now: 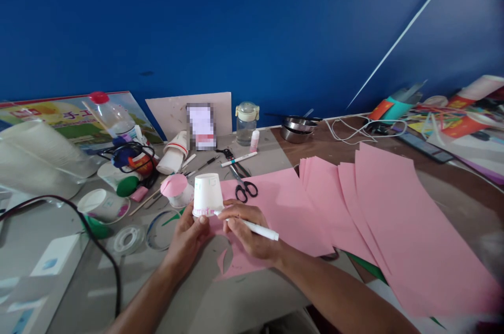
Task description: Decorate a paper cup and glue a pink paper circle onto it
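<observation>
An upside-down white paper cup [208, 192] with pink marks along its lower rim is held by my left hand [189, 237], fingers closed around the base. In my right hand [250, 229] is a white marker [262, 230], its tip against the marked rim of the cup. Under both hands lies a pink paper sheet [291, 208] with a curved cut at its front edge. Black-handled scissors [246, 190] rest on the sheet just beyond the right hand. Left of the held cup stands another cup with a pink paper disc [174, 185] on top.
Stacked pink sheets [397, 208] spread to the right. A tape roll [126, 239], a tipped cup [103, 205] and a black cable [114, 265] lie on the left. At the back are a phone [202, 126], a water jar [247, 126], a glue stick [254, 141] and metal bowls [297, 132].
</observation>
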Action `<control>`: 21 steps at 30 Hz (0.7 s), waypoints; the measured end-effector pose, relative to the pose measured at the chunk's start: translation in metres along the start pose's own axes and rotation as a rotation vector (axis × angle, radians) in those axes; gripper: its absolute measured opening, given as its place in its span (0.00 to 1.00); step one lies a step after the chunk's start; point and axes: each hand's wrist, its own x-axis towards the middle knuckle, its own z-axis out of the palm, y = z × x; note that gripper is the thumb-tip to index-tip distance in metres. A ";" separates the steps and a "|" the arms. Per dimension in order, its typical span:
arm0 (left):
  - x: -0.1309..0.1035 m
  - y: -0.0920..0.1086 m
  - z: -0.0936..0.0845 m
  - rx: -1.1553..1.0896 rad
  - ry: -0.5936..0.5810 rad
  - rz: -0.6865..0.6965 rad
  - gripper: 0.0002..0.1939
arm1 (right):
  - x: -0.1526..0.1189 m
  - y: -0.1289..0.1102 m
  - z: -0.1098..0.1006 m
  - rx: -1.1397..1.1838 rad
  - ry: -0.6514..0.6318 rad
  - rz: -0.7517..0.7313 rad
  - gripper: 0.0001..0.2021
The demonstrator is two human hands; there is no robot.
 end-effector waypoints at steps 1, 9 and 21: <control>0.000 0.001 0.001 -0.002 -0.003 -0.001 0.20 | 0.000 0.000 0.000 -0.007 -0.003 0.000 0.13; -0.001 0.002 0.001 -0.011 0.009 -0.004 0.19 | -0.001 0.001 0.002 0.031 0.056 -0.026 0.12; -0.002 0.004 0.004 -0.035 0.013 -0.056 0.31 | -0.001 0.004 0.002 -0.050 0.000 -0.038 0.11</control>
